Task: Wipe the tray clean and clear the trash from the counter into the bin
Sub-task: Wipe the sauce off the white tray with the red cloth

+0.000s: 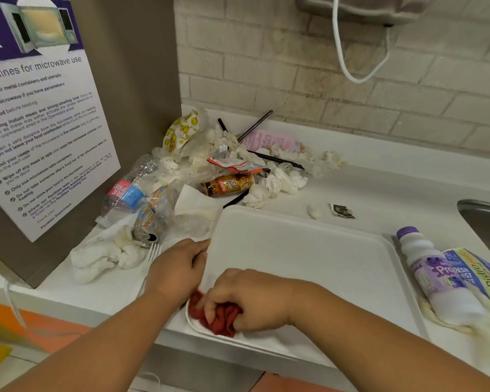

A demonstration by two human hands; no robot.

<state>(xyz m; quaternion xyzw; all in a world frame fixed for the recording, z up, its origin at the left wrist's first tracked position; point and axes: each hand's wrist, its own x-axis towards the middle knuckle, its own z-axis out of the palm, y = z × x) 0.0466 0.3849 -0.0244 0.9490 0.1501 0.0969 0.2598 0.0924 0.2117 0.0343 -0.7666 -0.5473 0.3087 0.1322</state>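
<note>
Right hand [246, 295] grip bunches soft red cloth [221, 316] on tray [309, 264] corner. Left hand [178, 267] grips left rim. Tray light, stiff, likely slides on counter [379, 188]; steady by rim.

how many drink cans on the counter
2. A silver and orange can lies beside the clear bottle, left of the tray. A brown can lies on its side among the tissues behind the tray. More could be hidden under them.

Cloth [221, 321] mostly buried in my right hand [255, 295]. Fork [154, 251] handle and tray [309, 264] rim vanish behind my left hand [178, 267]. Sink [484, 219], far right of both, cut by edge.
</note>
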